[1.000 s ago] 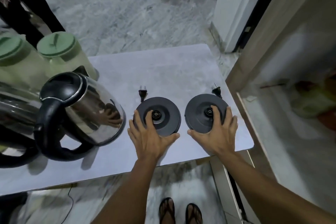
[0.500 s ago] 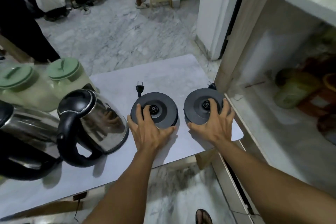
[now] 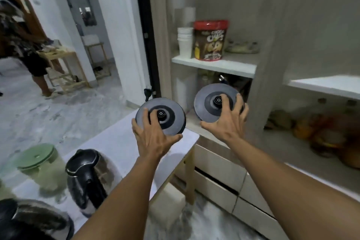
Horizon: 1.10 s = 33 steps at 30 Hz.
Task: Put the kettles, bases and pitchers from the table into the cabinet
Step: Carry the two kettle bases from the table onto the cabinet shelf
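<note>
Hands both full: left hand grips one kettle base above the tabletop corner, right hand grips the other base, nearer the cabinet ahead-right.

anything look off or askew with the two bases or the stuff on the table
Nothing looks spilled or damaged. Both bases are held tilted, the left base in the left hand, the right base in the right hand. A plug sticks up loose behind the left base.
</note>
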### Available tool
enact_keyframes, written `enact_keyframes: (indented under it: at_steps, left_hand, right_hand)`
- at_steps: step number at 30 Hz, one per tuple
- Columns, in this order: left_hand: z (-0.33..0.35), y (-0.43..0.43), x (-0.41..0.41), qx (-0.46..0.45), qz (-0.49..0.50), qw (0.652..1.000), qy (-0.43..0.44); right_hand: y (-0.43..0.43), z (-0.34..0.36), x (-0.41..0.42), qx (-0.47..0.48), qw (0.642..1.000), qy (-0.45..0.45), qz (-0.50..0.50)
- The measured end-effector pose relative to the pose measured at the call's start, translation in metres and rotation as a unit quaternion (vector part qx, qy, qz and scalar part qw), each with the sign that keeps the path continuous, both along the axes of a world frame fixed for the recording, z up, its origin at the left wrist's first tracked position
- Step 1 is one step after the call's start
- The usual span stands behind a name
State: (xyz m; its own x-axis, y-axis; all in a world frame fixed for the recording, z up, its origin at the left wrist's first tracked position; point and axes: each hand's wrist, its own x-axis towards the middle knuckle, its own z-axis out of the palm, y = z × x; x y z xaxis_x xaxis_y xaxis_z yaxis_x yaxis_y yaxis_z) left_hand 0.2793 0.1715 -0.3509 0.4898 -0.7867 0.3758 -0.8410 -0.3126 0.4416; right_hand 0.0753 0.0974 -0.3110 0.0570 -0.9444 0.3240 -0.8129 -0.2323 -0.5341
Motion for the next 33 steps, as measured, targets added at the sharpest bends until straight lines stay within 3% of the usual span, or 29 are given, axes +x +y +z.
enact_keyframes:
  at_steps: [11,18,26,33]
  left_hand:
    - [0.095,-0.033,-0.201,-0.066,-0.245,0.965,-0.065]
    - [0.128,-0.069,-0.347,-0.093,-0.372,0.922,-0.044]
    - [0.143,-0.163,-0.484,-0.086,-0.416,0.905,-0.024]
    - [0.144,-0.242,-0.531,-0.015,-0.390,0.921,0.011]
  right_hand:
    - [0.068,0.079,-0.209,-0.067,0.965,0.049,-0.249]
    - [0.066,0.094,-0.349,-0.080,0.937,0.033,-0.337]
    - [0.003,0.111,-0.481,-0.038,0.933,0.045,-0.354]
    - [-0.079,0.116,-0.533,0.046,0.938,0.036,-0.342]
